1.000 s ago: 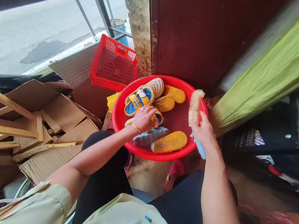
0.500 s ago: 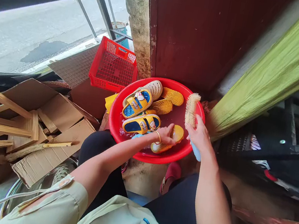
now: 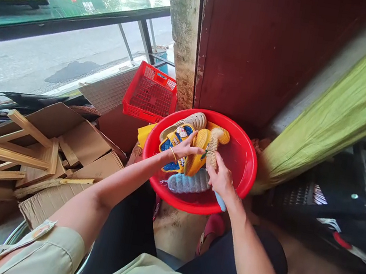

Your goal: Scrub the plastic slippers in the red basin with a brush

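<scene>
My left hand [image 3: 186, 149] grips a yellow slipper [image 3: 195, 165], tilted up on its edge over the basin, with fingers spread against it. In my right hand [image 3: 221, 177] is a scrub brush [image 3: 213, 149] with pale bristles and a light blue handle. The bristles are beside the slipper's right side; whether they touch it is hard to tell. Under my hands, the red basin [image 3: 251, 169] holds dark reddish water. A yellow and blue sandal [image 3: 171, 144], a beige clog [image 3: 200, 120], another yellow slipper [image 3: 225, 137] and a light blue ribbed slipper [image 3: 184, 184] lie in it.
A red plastic crate [image 3: 151, 96] stands behind the basin at left. Cardboard [image 3: 94, 141] and a wooden stool [image 3: 27, 143] on its side are to the left. A dark red panel [image 3: 253, 50] rises behind; a green cloth [image 3: 343, 103] hangs at right.
My left hand has raised a yellow slipper onto its edge over the sandals. My right hand has brought the brush left and down beside it. The light blue slipper shows more. The view has shifted.
</scene>
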A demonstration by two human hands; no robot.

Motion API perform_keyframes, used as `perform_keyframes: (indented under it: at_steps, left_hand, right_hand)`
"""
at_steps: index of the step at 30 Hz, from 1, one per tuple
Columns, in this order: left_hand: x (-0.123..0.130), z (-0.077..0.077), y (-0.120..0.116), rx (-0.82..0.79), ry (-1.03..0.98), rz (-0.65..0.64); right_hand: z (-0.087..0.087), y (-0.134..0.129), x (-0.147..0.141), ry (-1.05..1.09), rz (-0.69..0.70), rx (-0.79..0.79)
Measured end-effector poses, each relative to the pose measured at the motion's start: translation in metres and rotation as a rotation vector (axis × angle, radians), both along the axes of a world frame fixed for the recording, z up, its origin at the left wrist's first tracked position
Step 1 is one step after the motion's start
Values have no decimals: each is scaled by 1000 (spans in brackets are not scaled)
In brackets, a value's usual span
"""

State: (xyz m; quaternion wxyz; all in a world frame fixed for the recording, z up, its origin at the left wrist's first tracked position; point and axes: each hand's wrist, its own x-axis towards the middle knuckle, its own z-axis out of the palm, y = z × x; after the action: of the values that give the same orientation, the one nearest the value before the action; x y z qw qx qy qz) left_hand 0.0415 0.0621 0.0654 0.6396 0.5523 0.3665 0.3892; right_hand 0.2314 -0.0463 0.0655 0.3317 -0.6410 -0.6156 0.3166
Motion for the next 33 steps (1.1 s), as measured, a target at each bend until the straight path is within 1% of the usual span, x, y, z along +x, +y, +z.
perform_keyframes:
  at_steps: [3,6,8,10,12,16,19,21,24,25,27,30,33]
  left_hand:
    - [-10,2,-5,114,86,-1]
    - [-15,0,-6,151,100,3]
    - [-15,1,-4,161,81,-23]
    - [-16,2,-3,154,36,-82]
    - [-17,4,-2,110,-29,-136]
    - [-18,6,-5,-62,-170,-255]
    - [-18,8,-6,-204,-246,-328]
    - [-20,10,-4,-269,-284,-345]
    - [-26,11,1,-295,-367,-318]
    - [-28,11,3,-305,-406,-296]
    - [-31,10,8,-351,-481,-243]
    - [-31,5,15,-443,-549,-127]
    - [-27,0,20,-525,-558,16]
  right_hand:
    - [-4,4,-13,-36,50,136]
    - [-2,5,-13,-114,87,271]
    - [1,6,-9,-191,111,295]
    - [3,10,-4,-267,121,264]
    - [2,17,4,-292,90,239]
    - [-7,29,16,-203,30,255]
    - [-13,29,18,-147,-18,324]
    - [-18,25,16,-127,-13,352]
    - [-28,19,14,-122,66,253]
    - [-30,18,13,-116,69,216]
    - [-33,18,13,-81,20,192]
    - [-26,19,10,9,-80,205]
    - [-14,16,0,78,-101,156]
